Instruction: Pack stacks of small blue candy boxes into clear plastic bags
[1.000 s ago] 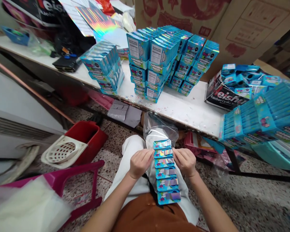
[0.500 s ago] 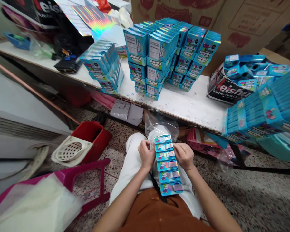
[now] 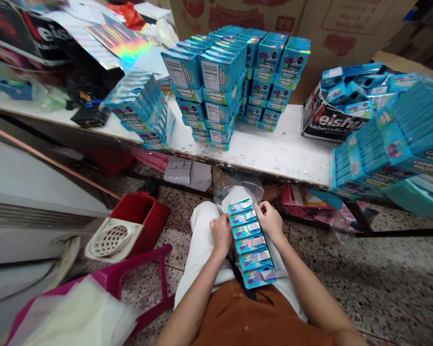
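Observation:
A row of several small blue candy boxes (image 3: 251,244) lies along my lap, on white trousers. My left hand (image 3: 221,231) is curled against the row's left side near its far end. On the other side, my right hand (image 3: 270,220) pinches the same end. A clear plastic bag (image 3: 234,189) sits just past the far end of the row, its mouth around the first box. Both hands are closed on the row and the bag's edge.
A white table (image 3: 281,154) ahead carries tall stacks of blue "Caramelo Macizo" boxes (image 3: 216,81), a dark carton of loose boxes (image 3: 332,122) and more stacks at right (image 3: 393,139). A red bin with a white basket (image 3: 130,226) and a pink stool (image 3: 130,283) stand at left.
My hands have slid forward along the row toward the bag, and the view has shifted so the table sits lower and nearer. The row of boxes stays on my lap.

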Tool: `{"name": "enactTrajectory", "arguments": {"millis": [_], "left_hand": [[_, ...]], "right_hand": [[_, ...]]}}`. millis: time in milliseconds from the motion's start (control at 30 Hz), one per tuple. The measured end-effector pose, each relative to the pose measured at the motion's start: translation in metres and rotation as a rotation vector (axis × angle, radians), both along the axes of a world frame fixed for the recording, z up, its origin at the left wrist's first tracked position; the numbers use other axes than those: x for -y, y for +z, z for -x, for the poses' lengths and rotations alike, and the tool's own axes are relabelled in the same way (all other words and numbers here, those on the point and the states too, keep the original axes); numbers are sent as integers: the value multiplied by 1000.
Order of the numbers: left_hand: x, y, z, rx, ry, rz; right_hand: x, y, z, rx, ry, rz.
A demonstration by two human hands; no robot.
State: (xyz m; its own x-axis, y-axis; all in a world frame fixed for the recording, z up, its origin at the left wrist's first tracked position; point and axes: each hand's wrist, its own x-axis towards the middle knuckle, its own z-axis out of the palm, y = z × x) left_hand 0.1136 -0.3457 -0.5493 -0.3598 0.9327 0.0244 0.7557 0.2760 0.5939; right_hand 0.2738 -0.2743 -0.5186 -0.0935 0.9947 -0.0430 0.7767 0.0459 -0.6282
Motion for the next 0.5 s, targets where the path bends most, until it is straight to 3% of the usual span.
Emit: {"name": "enactTrajectory", "arguments": {"millis": [200, 367, 500], "left_hand": [[2, 5, 0, -81, -50, 117], [3, 10, 1, -158, -110, 176], [9, -7, 11, -101, -113, 138]], "right_hand": [[0, -4, 1, 201, 90, -1], [-4, -16, -3, 238, 156, -14], [-7, -31, -4, 257, 169, -115]]}}
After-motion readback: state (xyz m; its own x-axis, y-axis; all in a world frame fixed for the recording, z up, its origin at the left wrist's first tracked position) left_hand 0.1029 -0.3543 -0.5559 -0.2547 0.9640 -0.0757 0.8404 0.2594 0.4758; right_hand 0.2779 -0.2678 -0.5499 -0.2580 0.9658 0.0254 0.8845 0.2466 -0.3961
